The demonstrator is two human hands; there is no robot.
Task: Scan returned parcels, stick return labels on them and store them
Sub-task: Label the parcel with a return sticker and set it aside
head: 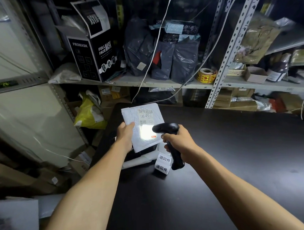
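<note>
The parcel (142, 126), a flat white mailer, is held above the far left edge of the black table (239, 154), label side up. It is gripped at its left edge by the left hand (125, 134), thumb on top. The scanner (168, 140) is grasped round its handle by the right hand (180, 142), its head just beside the lit label. Return labels (162, 164) lie beneath the scanner. Bare tabletop extends to the right; shelving (163, 84) stands close behind.
</note>
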